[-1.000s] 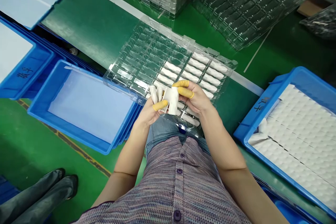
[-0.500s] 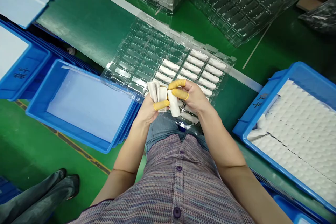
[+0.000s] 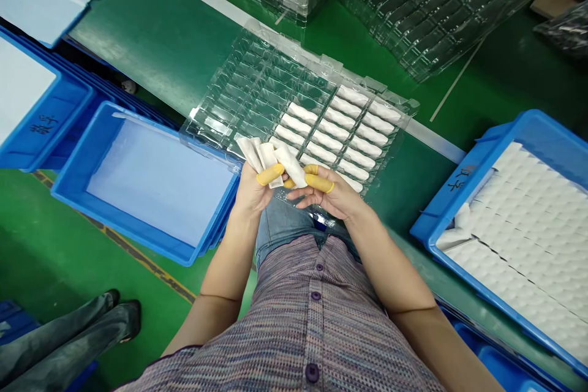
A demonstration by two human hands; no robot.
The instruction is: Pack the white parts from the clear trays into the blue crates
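Hands [image 3: 255, 193] at white strips [image 3: 289, 166], clear blister tray [image 3: 257, 82] beneath, blue bins [image 3: 156, 184] beside

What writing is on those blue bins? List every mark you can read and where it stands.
Handwritten dark characters on the wall of the far-left blue plastic bin: too blurred to read.
Handwritten dark characters on the wall of the right blue plastic bin: too blurred to read.

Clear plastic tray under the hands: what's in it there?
The clear plastic blister tray shows rows of white rolled tubes beyond the hands; compartments beneath the left hand and right hand are covered, contents unseen.
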